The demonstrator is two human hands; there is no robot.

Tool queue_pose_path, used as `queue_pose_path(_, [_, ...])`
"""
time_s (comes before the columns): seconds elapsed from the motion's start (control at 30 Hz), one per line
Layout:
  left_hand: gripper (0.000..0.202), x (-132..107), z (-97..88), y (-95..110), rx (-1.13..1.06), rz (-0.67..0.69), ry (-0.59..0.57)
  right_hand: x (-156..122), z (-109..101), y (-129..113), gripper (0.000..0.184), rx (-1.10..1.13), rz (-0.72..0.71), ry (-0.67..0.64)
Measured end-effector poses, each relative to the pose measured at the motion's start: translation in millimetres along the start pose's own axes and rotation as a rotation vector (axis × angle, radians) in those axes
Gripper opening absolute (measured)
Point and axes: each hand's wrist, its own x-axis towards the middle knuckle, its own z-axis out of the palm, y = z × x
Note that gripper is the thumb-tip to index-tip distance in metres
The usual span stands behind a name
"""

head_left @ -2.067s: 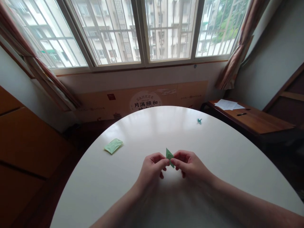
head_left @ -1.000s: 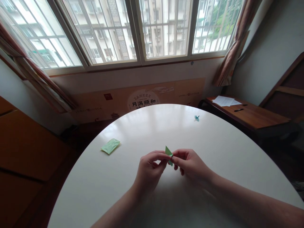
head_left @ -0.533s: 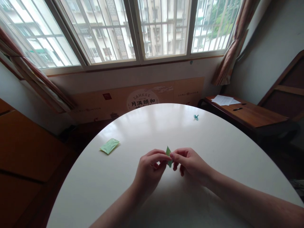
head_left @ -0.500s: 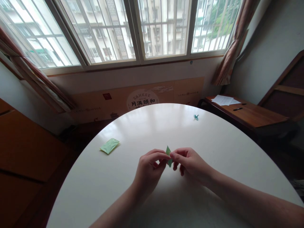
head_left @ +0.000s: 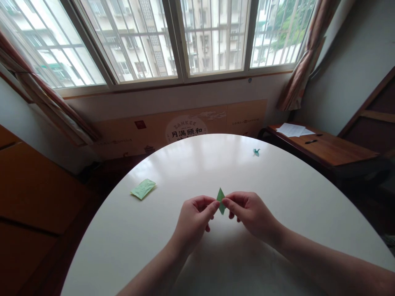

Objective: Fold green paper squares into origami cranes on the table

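A small green folded paper piece (head_left: 220,200), diamond shaped, is held upright just above the round white table (head_left: 277,193). My left hand (head_left: 195,220) pinches its left edge with thumb and forefinger. My right hand (head_left: 249,213) pinches its right edge the same way. The other fingers of both hands are curled under.
A pale green packet (head_left: 142,188) lies on the table to the left. A tiny teal folded paper crane (head_left: 256,152) stands at the far right of the table. Beyond it a wooden side table (head_left: 327,150) carries white sheets (head_left: 291,130) and a pen. Windows fill the far wall.
The green paper now shows more fully between my fingertips as a diamond; before it was partly covered. Both hands stayed in place, fingers shifting slightly. The view moved a little.
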Motion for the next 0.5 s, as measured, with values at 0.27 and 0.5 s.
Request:
queue_pose_path(0.27, [0.029,-0.3,0.5,4.9,-0.020,-0.058,0.017,-0.5,1.0,0.5,0.031,-0.023,-0.026,-0.020])
queue_pose_path(0.5, [0.030,2.1,-3.2,-0.5,0.110,0.034,0.015,2.3,0.8,3.2,0.033,0.006,0.060,-0.060])
